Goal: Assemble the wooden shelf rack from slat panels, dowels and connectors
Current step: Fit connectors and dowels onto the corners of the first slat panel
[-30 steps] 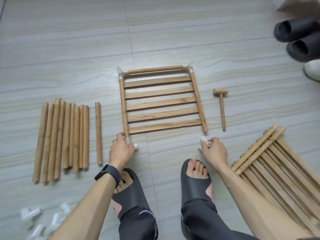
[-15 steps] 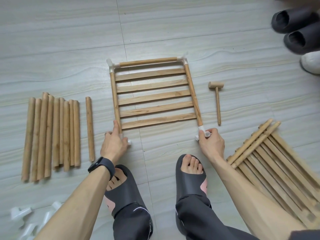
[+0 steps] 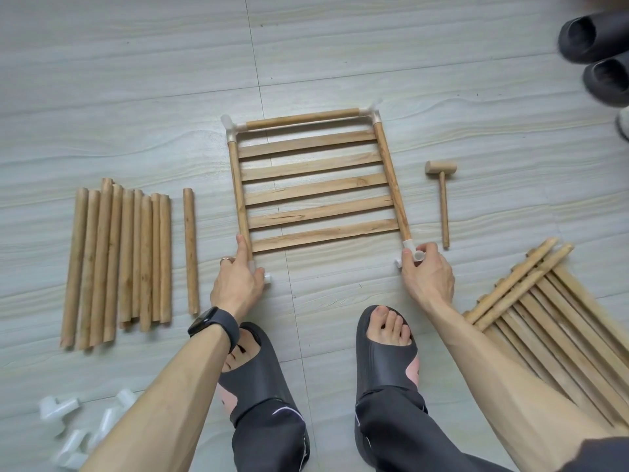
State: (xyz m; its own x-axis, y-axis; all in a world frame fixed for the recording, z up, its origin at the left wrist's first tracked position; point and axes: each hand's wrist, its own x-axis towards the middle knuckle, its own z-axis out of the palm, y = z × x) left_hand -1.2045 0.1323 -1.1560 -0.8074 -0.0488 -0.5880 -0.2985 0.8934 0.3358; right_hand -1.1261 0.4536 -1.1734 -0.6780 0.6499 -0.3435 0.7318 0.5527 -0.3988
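Note:
A slat panel (image 3: 318, 190) lies flat on the floor ahead of me, with a dowel across its far edge and white connectors at both far corners. My left hand (image 3: 236, 279) holds the near-left corner, its fingers around a white connector (image 3: 266, 276) on the left rail. My right hand (image 3: 425, 275) pinches a white connector (image 3: 413, 252) seated on the near end of the right rail. A row of loose dowels (image 3: 117, 260) lies to the left, with a single dowel (image 3: 190, 250) beside it.
A small wooden mallet (image 3: 440, 195) lies right of the panel. More slat panels (image 3: 558, 321) are stacked at the right. Spare white connectors (image 3: 73, 427) lie at the bottom left. Dark slippers (image 3: 599, 52) sit at the top right. My feet in slippers (image 3: 386, 359) are just behind my hands.
My right hand has brought its connector up onto the near end of the right rail. The left hand stays at the near-left corner.

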